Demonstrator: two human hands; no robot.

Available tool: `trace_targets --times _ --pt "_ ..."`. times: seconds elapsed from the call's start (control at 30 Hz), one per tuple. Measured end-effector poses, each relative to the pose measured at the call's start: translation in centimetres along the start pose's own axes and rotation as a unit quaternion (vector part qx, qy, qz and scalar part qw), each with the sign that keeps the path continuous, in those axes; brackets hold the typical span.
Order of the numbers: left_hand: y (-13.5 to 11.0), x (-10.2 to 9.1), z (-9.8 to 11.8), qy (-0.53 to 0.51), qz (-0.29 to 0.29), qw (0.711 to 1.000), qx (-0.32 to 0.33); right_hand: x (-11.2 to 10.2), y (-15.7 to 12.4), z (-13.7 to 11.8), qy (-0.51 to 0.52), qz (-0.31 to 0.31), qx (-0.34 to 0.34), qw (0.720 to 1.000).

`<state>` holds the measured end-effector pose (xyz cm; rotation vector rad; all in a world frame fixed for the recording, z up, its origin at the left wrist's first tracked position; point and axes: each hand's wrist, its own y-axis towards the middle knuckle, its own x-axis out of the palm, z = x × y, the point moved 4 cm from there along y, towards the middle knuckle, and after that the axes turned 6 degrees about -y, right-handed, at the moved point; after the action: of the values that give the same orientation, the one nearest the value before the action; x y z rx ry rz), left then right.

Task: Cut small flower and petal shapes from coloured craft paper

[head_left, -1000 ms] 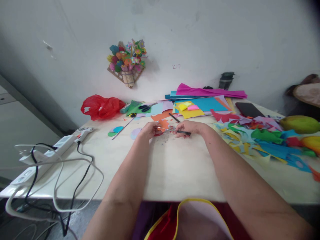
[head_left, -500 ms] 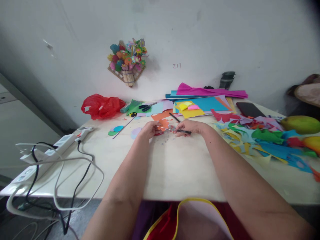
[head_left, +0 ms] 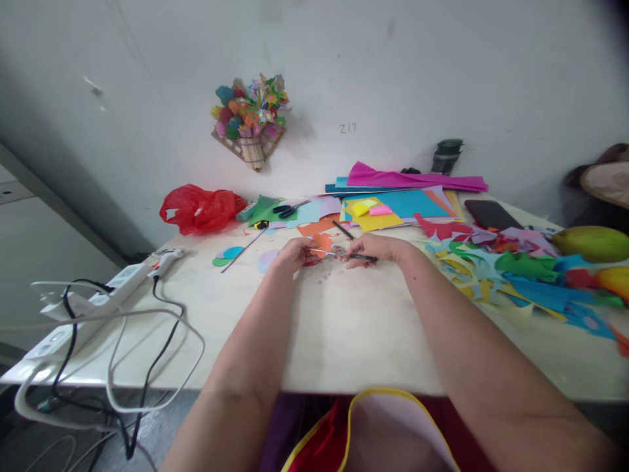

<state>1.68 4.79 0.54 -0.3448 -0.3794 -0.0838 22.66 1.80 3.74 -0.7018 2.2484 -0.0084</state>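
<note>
Above pale tabletop (head_left: pixel 344 328), right hand (head_left: pixel 366 248) grips a silvery, black-handled tool (head_left: pixel 362 257); left hand (head_left: pixel 295 254) curled, hold unclear.

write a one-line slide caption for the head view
Right hand holding a slender dark tool, left hand close by, with cut paper scraps heaped to the right on a pale table.

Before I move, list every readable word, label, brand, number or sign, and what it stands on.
"Z17", on the wall; the first character could also be a 2.
Power strip: any markings are too small and blurred to read.
No other word, label, brand or sign is legible.
</note>
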Motion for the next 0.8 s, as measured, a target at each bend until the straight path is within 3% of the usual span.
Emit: trace_targets --times 0.5,0.8 --pt "0.33 -0.12 -0.12 0.008 -0.019 1.0 0.007 0.22 0.06 0.43 0.021 -0.02 0.005 1.0" --pt "0.81 -0.41 -0.15 -0.055 -0.003 0.998 0.043 0.57 0.18 0.13 0.034 -0.017 0.006 0.999"
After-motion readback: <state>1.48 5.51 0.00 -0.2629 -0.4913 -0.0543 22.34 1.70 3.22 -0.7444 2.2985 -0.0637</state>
